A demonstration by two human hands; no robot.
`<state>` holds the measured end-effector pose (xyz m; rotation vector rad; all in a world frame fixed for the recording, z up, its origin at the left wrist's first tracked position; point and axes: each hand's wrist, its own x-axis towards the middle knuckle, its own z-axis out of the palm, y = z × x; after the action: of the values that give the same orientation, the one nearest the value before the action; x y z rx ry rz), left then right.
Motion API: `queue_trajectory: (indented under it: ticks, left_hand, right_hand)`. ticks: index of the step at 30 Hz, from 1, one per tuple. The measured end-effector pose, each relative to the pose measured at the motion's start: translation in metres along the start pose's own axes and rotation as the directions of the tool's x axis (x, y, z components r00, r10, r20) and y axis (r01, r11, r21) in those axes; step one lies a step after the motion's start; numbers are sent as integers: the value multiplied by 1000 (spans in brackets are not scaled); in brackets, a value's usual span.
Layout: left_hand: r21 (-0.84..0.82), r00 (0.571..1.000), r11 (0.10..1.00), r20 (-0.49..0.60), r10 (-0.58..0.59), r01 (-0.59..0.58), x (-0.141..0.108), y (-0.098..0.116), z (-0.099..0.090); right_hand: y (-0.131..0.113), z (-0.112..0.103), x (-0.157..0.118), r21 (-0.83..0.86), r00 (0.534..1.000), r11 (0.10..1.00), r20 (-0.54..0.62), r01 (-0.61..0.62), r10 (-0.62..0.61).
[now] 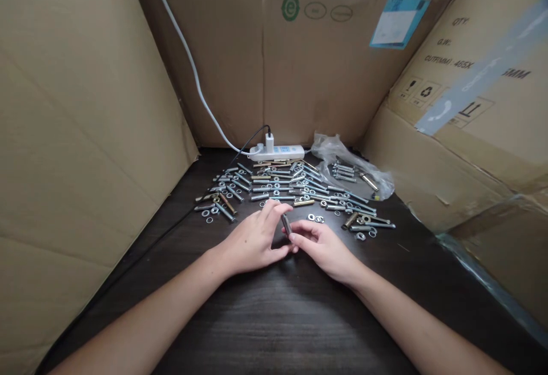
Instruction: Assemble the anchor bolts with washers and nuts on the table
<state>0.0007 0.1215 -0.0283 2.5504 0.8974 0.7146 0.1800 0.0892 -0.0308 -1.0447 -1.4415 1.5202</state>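
Both hands meet over the dark table, around a small dark metal sleeve (286,224) held tilted upright. My left hand (254,238) curls about it, index finger by the upper end and thumb near the lower end. With thumb and fingertips, my right hand (327,248) pinches the lower part of the sleeve. Whether a bolt sits inside it I cannot tell. Just beyond the hands lie a few loose nuts and washers (315,218). Rows of bolts (274,189) with sleeves, nuts and washers spread further back.
A white power strip (280,152) with a plugged-in charger stands at the back. Beside it lies a clear plastic bag (342,158) near several bolts. Cardboard walls (317,78) enclose the table on three sides. A black cable (160,232) runs along the left.
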Motion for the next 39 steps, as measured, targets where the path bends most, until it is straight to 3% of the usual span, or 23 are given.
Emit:
queue_trajectory:
  ticks: [7,11,15,17,19,21,24,27,30,33,39]
  left_hand:
    - [23,999,1000,-46,-20,21,1,5,-1]
    - [76,999,997,-32,-25,27,2,5,-2]
    - [132,999,991,-28,-26,29,2,4,-3]
    - [150,999,988,-39,-35,41,2,3,-3]
    - [167,997,984,-51,-50,58,2,2,-4]
    - [178,996,981,-68,-63,74,2,1,-5]
    - [177,993,980,-84,-80,94,2,0,-6]
    - [158,993,981,-59,-101,109,2,-1,-7]
    - [140,994,984,-25,-108,111,2,-1,-7]
    - [126,995,987,-12,-101,102,2,-1,-7]
    - [96,995,991,21,-94,91,2,0,-8]
  right_hand:
    - [5,-4,2,47,998,999,-60,-3,6]
    - [7,-3,2,50,999,999,-38,-3,5]
    - [3,1,-1,-18,999,999,3,-32,32]
    - [-1,-1,-3,-144,999,989,22,-26,30]
    - [-5,-11,-4,-365,999,930,-12,36,-43]
    - [-8,-29,-3,-609,976,786,-86,109,-202]
    - [-8,-59,-1,-807,923,589,-189,49,-334]
    - [-4,-78,1,-893,944,449,-175,-32,-279]
    - [0,-81,0,-943,967,328,-136,-60,-213]
    - [0,-77,0,-958,974,281,-123,-66,-190]
    - [1,-72,1,-960,975,272,-122,-68,-187]
